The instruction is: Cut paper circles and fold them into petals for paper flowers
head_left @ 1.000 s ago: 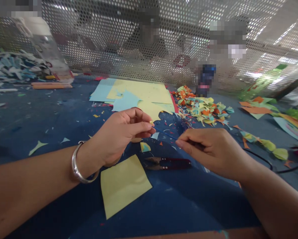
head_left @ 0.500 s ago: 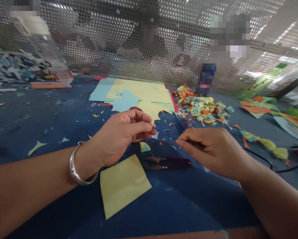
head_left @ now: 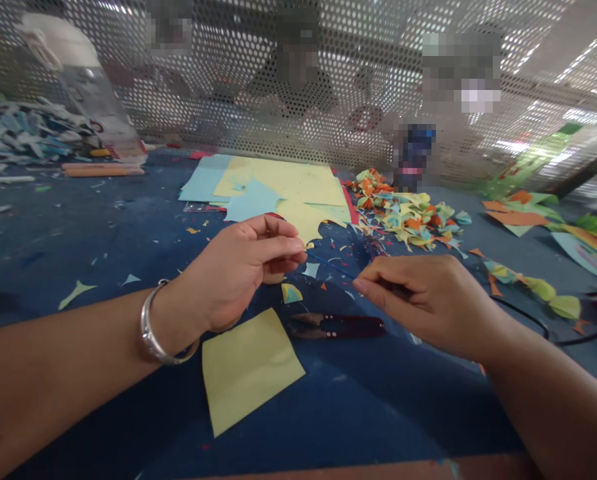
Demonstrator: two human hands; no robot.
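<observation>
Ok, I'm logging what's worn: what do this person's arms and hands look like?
The left forearm and right forearm are bare; no sleeves show. The left hand and right hand wear no gloves. A rounded, silver-coloured bangle circles the left wrist; none shows on the right.

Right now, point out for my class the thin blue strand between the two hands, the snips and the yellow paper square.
Blue strand (head_left: 329, 263): head view, middle of its visible stretch.
Snips (head_left: 347, 319): head view, upper handle arm.
Yellow paper square (head_left: 252, 371): head view, centre of its face.
</observation>
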